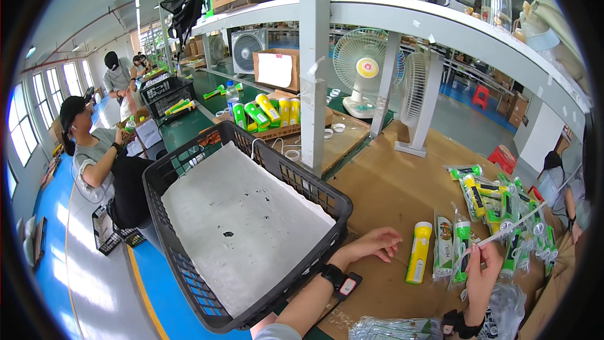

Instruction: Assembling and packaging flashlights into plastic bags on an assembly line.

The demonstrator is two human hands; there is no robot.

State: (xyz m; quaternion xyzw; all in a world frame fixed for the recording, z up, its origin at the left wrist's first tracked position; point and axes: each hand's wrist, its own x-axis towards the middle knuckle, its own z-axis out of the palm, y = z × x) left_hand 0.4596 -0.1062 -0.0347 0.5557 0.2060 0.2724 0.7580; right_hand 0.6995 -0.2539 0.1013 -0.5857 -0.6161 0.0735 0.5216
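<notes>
The left hand (372,243) lies on the cardboard-covered bench (402,189) just right of the crate (314,196), fingers released and spread, gripping nothing. The right hand (483,271) is raised, its fingers pinched on the lower end of a thin white strip (513,226); the strip's long axis slopes up and to the right from the fingertips, over the heap of bagged torches (509,211). One bare yellow torch (418,252) lies on the bench between the two hands, near the left fingertips but apart from them, its long axis nearly upright in the view, with the wider head at the far end. Just right of it lie two green torches in clear bags (453,249), side by side and roughly parallel to it. The heap beyond holds more bagged torches, yellow and green, too overlapped to count. One black crate, lined with a white sheet, stands at the left. Two white fans (362,66) stand at the far side of the bench. Two seated people (94,151) work at the left.
</notes>
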